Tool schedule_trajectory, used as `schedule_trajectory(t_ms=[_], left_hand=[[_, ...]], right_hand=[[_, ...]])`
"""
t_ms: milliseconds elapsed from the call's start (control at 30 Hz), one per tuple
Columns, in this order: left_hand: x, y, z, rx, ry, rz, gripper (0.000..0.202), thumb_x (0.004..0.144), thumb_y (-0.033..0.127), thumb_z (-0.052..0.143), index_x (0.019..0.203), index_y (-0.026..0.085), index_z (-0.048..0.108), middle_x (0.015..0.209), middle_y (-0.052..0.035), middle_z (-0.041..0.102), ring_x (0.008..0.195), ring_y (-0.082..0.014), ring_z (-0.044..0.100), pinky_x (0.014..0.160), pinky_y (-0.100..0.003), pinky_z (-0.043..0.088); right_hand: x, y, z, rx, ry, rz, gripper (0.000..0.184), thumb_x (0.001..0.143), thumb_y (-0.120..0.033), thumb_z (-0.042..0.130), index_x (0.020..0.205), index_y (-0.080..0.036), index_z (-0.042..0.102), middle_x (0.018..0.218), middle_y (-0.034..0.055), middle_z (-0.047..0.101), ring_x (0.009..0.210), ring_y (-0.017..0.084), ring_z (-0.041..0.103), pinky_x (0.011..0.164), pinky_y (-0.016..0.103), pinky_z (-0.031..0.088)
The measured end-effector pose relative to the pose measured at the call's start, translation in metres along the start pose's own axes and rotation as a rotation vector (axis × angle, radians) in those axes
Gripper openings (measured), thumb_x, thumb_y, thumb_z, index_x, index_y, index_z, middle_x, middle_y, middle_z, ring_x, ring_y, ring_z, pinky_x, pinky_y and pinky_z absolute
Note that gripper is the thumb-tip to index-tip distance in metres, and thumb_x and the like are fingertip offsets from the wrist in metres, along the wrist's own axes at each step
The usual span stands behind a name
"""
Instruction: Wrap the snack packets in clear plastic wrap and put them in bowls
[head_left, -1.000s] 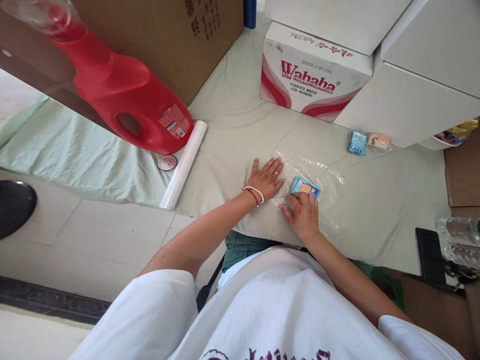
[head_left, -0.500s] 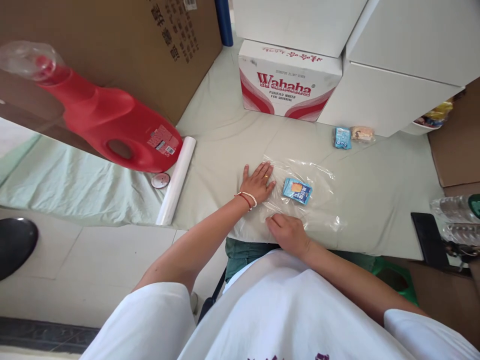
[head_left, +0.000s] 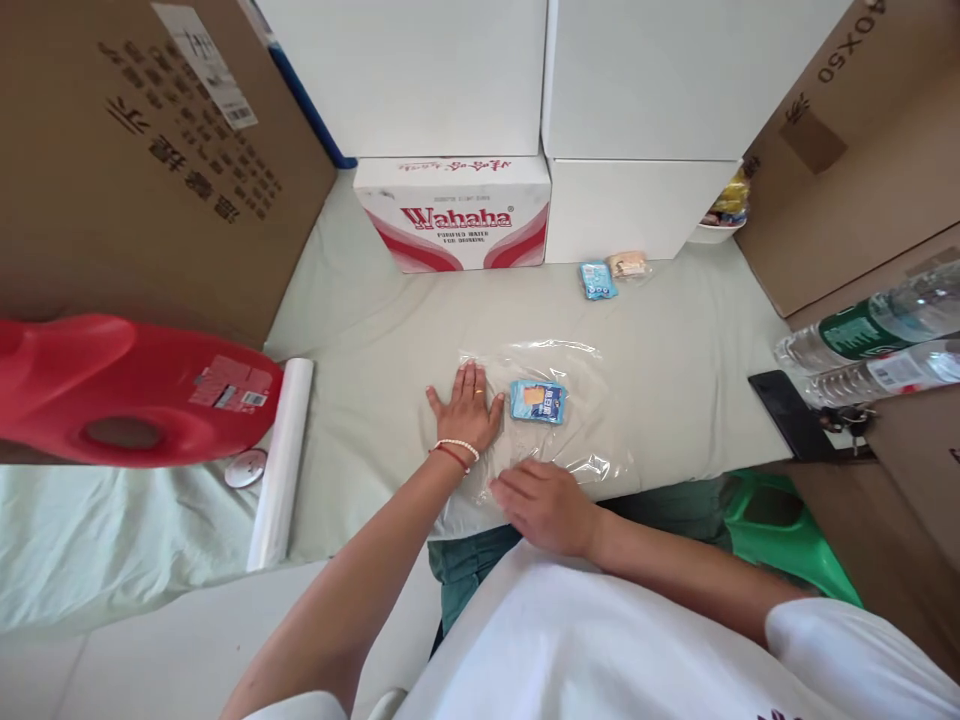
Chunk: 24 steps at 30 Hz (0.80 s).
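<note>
A clear plastic bag (head_left: 589,405) lies spread on the cloth-covered table, with a blue snack packet (head_left: 537,401) inside or under its film. My left hand (head_left: 466,412) is open and flat on the bag's left part, fingers slightly spread, just left of the packet. Below the packet, my right hand (head_left: 546,503) rests palm down at the bag's near edge. Its fingers are extended side by side and touch the film; nothing shows in its grasp.
A second blue packet (head_left: 598,280) and a beige packet (head_left: 628,264) lie before the white boxes. At left are a red jug (head_left: 187,400), a white roll (head_left: 283,465) and a round lid (head_left: 245,468). Water bottles (head_left: 862,330) and a black phone (head_left: 787,412) are at right.
My head view has turned, shifting the table leftward and showing more of the right side. The right hand's curled fingers have straightened onto the film. My left hand stays flat on the bag.
</note>
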<state>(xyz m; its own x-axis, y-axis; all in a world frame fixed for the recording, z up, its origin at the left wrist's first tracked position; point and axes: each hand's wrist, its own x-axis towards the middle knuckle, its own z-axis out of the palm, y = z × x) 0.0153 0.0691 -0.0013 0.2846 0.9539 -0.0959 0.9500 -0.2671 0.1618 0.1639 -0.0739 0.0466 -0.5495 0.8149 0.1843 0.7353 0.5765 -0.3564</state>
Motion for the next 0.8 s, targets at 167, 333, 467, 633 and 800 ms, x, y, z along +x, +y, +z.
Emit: schedule_trajectory(t_ms=[167, 333, 467, 633, 800], left_hand=[[0.001, -0.002, 0.001, 0.028, -0.018, -0.007, 0.074, 0.107, 0.054, 0.017, 0.169, 0.013, 0.021, 0.176, -0.0178, 0.019, 0.165, -0.0293, 0.019, 0.125, -0.078, 0.008], [0.002, -0.001, 0.0, 0.048, -0.029, -0.016, 0.074, 0.107, 0.054, 0.018, 0.169, 0.014, 0.021, 0.176, -0.0167, 0.018, 0.165, -0.0295, 0.019, 0.125, -0.078, 0.007], [0.002, 0.001, -0.003, 0.06, -0.042, -0.035, 0.074, 0.107, 0.054, 0.019, 0.169, 0.013, 0.022, 0.176, -0.0161, 0.019, 0.164, -0.0297, 0.021, 0.125, -0.078, 0.008], [0.002, 0.003, -0.003, 0.066, -0.045, -0.042, 0.075, 0.107, 0.053, 0.021, 0.169, 0.012, 0.018, 0.176, -0.0171, 0.019, 0.164, -0.0302, 0.021, 0.127, -0.076, 0.007], [0.002, 0.002, 0.0, 0.058, -0.027, -0.054, 0.074, 0.107, 0.054, 0.023, 0.169, 0.014, 0.021, 0.176, -0.0174, 0.019, 0.165, -0.0313, 0.02, 0.128, -0.074, 0.007]], right_hand=[[-0.099, 0.053, -0.017, -0.079, 0.055, 0.344, 0.059, 0.106, -0.033, 0.053, 0.164, -0.03, 0.043, 0.164, 0.0092, 0.05, 0.152, 0.03, 0.047, 0.12, 0.052, 0.051], [-0.19, 0.089, -0.041, -0.04, 0.062, 0.42, 0.053, 0.104, -0.03, 0.055, 0.156, -0.039, 0.053, 0.145, 0.007, 0.068, 0.133, 0.028, 0.066, 0.108, 0.052, 0.06], [-0.146, 0.128, -0.069, -0.156, 0.33, 0.558, 0.036, 0.107, -0.03, 0.05, 0.137, -0.03, 0.07, 0.111, 0.013, 0.079, 0.1, 0.033, 0.075, 0.086, 0.051, 0.063], [0.002, 0.179, -0.058, -0.079, 0.191, 0.395, 0.045, 0.111, -0.038, 0.044, 0.148, -0.018, 0.06, 0.153, 0.0118, 0.061, 0.143, 0.027, 0.055, 0.118, 0.044, 0.048], [0.058, 0.231, -0.031, -0.063, -0.088, 0.241, 0.049, 0.11, -0.036, 0.044, 0.157, -0.021, 0.052, 0.168, 0.0103, 0.044, 0.158, 0.026, 0.037, 0.13, 0.054, 0.027]])
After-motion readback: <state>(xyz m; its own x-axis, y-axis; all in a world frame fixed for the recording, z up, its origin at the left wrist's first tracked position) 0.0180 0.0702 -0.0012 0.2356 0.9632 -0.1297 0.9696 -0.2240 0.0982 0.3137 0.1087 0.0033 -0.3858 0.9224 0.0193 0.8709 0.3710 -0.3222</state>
